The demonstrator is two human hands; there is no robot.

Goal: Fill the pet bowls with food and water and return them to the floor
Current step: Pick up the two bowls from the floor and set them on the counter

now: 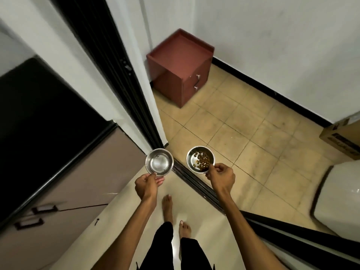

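While over tiled floor [243,121]: L hand [146,185] pinching steel bowl [159,162] rim, R hand [221,177] pinching kibble bowl [200,159] rim.

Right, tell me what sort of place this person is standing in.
Probably a home, at a sliding-door threshold between a kitchen-like room and a tiled utility or balcony area. Signs: cabinet doors with handles, a small red drawer cabinet on beige floor tiles, and a cardboard box.

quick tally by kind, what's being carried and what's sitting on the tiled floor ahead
steel bowls: 2, water bowl in left hand, kibble bowl in right hand
red drawer cabinets: 1
cardboard boxes: 1
total: 4
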